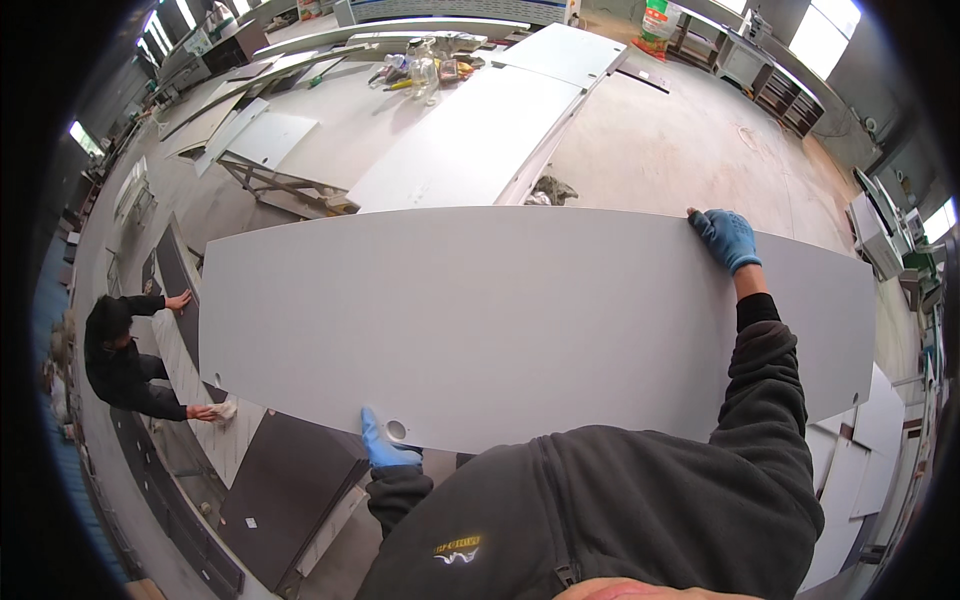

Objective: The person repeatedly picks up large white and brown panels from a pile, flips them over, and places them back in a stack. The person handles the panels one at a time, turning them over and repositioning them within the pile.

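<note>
A long pale grey panel [470,320] stretches across the view in front of my body. My right hand [728,240], in a blue glove, is closed over its far edge, right of the middle. At the near edge, my left hand [385,442], also blue-gloved, grips the panel; part of it shows above the surface, while the other fingers are hidden below. Right beside that hand is a round hole [396,431] in the panel. Smaller holes sit close to its left and right near corners.
Beyond lies a stack of white panels [460,140], with bottles and tools [425,70] to its left. At left, a person in black [130,350] wipes a panel with a cloth [226,410]. Dark brown panels [290,490] are stacked near left; white boards [850,470] lie at right.
</note>
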Demonstrator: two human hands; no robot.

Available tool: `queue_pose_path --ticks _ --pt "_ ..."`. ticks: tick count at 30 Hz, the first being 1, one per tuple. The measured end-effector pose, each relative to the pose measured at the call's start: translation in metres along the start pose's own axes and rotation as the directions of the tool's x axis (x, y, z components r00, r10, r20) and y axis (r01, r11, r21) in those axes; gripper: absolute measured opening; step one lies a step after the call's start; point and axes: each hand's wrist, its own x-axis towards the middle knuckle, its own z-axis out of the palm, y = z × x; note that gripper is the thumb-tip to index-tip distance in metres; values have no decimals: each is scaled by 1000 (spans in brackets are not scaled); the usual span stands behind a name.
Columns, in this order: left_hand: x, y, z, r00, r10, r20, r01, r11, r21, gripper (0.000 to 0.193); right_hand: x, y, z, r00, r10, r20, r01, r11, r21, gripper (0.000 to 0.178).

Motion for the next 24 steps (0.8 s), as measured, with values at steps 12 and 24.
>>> queue_pose_path --ticks 12,24 --pt "126 -192 227 977 107 -182 -131 983 -125 61 367 120 69 977 -214 26 212 975 69 69" --pt "199 -299 342 873 213 -438 -301 943 -142 60 628 85 109 854 -520 -22 521 852 58 72"
